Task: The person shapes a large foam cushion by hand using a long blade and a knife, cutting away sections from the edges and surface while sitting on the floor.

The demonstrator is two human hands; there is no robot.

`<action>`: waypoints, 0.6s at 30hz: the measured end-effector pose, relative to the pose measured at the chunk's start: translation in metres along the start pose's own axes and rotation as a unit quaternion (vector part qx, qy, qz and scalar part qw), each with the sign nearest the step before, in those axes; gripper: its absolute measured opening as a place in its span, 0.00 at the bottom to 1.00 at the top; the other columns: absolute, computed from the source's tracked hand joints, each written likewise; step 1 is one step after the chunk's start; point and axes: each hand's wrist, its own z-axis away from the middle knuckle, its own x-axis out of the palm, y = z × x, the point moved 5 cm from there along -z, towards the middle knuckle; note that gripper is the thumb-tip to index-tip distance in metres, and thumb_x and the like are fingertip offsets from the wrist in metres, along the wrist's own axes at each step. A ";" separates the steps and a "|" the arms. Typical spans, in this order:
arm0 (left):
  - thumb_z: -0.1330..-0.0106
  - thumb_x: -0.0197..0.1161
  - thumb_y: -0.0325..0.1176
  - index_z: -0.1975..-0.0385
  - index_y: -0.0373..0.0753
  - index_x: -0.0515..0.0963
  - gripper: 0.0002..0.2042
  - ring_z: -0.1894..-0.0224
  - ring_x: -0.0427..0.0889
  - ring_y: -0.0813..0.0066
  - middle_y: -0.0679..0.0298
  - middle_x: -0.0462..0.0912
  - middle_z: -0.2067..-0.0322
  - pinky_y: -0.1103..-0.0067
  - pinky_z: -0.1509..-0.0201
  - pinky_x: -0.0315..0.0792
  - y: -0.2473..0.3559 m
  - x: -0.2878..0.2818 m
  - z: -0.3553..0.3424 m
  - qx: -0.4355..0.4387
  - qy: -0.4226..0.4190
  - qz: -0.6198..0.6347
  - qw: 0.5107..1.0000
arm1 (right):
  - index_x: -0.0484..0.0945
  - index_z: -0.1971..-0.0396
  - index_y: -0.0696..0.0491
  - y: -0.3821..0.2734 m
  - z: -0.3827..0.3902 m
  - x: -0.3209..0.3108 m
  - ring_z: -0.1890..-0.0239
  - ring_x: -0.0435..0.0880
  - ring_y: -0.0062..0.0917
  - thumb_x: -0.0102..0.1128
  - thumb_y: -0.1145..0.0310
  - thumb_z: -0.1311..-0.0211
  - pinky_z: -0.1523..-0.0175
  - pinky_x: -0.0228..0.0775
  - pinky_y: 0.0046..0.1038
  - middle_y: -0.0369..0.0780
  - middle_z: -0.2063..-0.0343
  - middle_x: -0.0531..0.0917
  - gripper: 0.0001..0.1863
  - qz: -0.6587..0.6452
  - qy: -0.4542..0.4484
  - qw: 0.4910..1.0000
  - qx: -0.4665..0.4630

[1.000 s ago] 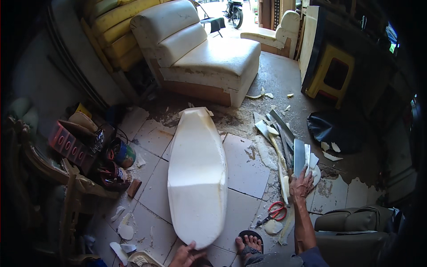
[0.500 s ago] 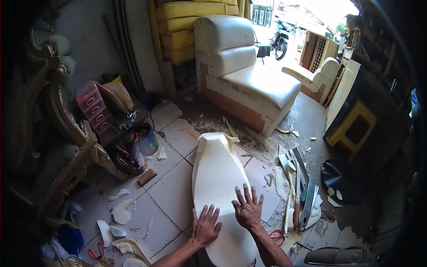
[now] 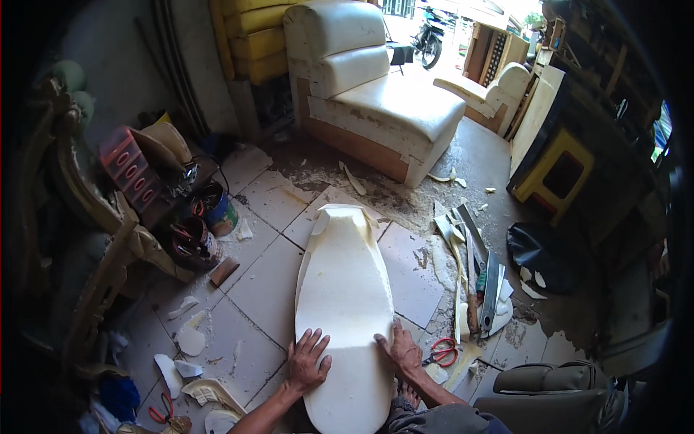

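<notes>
A long cream foam motorcycle seat pad (image 3: 345, 282) lies lengthwise in front of me. Its far end narrows to a raised, sloped tip, and a crease crosses it between my hands. My left hand (image 3: 309, 362) rests on the left side of the foam, fingers spread. At the right edge is my right hand (image 3: 403, 353), its thumb across the top and its other fingers stretched along the side, partly hidden. Neither hand holds a tool. Red-handled scissors (image 3: 442, 352) lie just right of my right hand.
Blades and a saw-like tool (image 3: 493, 289) lie on the floor at right among foam scraps. At left stand tool-filled buckets (image 3: 219, 210) and a carved wooden frame (image 3: 90, 181). A white sofa seat (image 3: 376, 108) stands ahead; a dark bag (image 3: 538, 253) lies at right.
My right hand has gone from lying spread on top of the foam to its right edge. My left hand stays on the left side. The view has tilted downward.
</notes>
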 end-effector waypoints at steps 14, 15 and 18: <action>0.21 0.53 0.43 0.53 0.34 0.85 0.19 0.56 0.86 0.69 0.56 0.89 0.60 0.73 0.48 0.77 -0.066 -0.061 -0.332 -0.129 0.037 0.106 0.985 | 0.81 0.53 0.57 -0.083 -0.256 -0.145 0.52 0.81 0.53 0.48 0.54 0.21 0.45 0.72 0.45 0.56 0.57 0.83 0.21 -0.189 0.251 0.912 -0.265; 0.21 0.51 0.48 0.55 0.35 0.85 0.22 0.59 0.84 0.71 0.60 0.88 0.63 0.73 0.51 0.76 -0.087 -0.059 -0.377 -0.145 0.038 0.110 0.983 | 0.80 0.57 0.59 -0.112 -0.284 -0.152 0.54 0.82 0.54 0.43 0.46 0.20 0.47 0.72 0.45 0.57 0.61 0.84 0.29 -0.220 0.185 0.927 -0.240; 0.21 0.44 0.55 0.57 0.34 0.85 0.29 0.59 0.83 0.66 0.59 0.87 0.63 0.70 0.52 0.75 -0.123 -0.008 -0.480 -0.242 0.011 0.167 0.956 | 0.81 0.57 0.60 -0.145 -0.397 -0.136 0.49 0.83 0.54 0.34 0.36 0.22 0.45 0.71 0.47 0.60 0.58 0.84 0.39 -0.222 0.016 0.958 -0.182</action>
